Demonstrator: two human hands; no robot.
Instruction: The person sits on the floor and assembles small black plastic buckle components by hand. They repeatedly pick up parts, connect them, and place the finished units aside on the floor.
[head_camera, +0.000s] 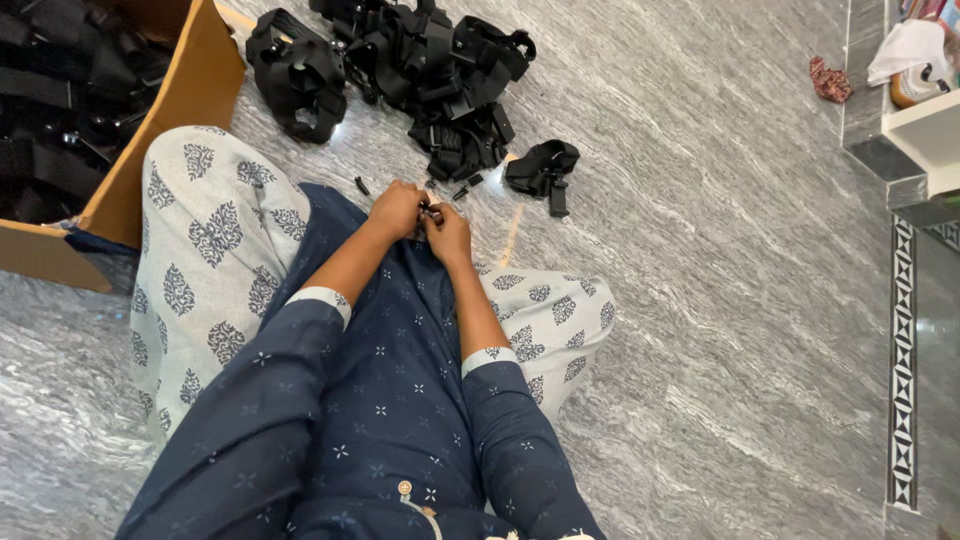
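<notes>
Head view, looking straight down at someone sitting cross-legged on a grey marble floor (720, 300). Both hands meet just past the knees, right over the lap. The left hand (395, 208) and right hand (448, 232) are pinched together on a small black clip (430, 210), which sits right between the two sets of fingertips. Fingers on both sides are curled in narrow, gripping it from either end. The clip is tiny and mostly covered, so I can't tell its long axis for sure, but it seems to run roughly hand to hand. Neither hand is really nearer; they share it.

Just beyond the hands, a few loose black bits (362, 185) lie on the floor, plus a single folded strap piece (543, 168) a little to the right. Further out there's a big strap pile (440, 70) of black webbing and buckles, with another bundle (297, 75) on its left. A cardboard box (185, 110) holding more black straps sits at the left, touching the person's knee. A red cloth scrap (829, 79) lies well apart, top right, near a shelf (925, 135).
</notes>
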